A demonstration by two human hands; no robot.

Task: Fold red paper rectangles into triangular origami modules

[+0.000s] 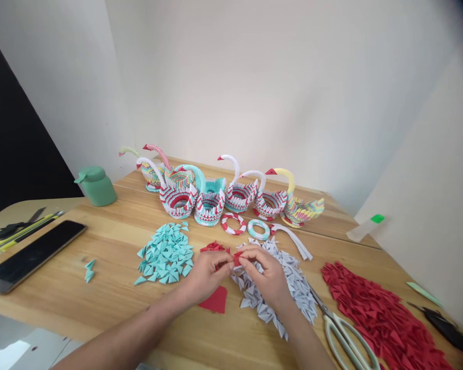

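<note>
Between my two hands is a small piece of red folded paper (237, 258). My left hand (212, 270) pinches its left side, with thumb and fingertips pressed together. My right hand (264, 270) grips the right side in the same kind of pinch. Fingers cover much of the paper, so its exact folds are hidden. A flat red paper sheet (215, 300) lies on the table below my left wrist. Just behind my left hand sits a small heap of red folded pieces (213, 247). White folded triangles (293, 272) spread beneath and around my right hand.
Turquoise triangles (167, 254) lie left, red triangles (381, 313) right, beside scissors (343, 329). Behind stand several paper swans (210, 208), with a red-and-white ring (233, 224), a turquoise-and-white ring (259, 229) and a white swan neck (293, 240). Further left are a phone (34, 254) and green jar (96, 187).
</note>
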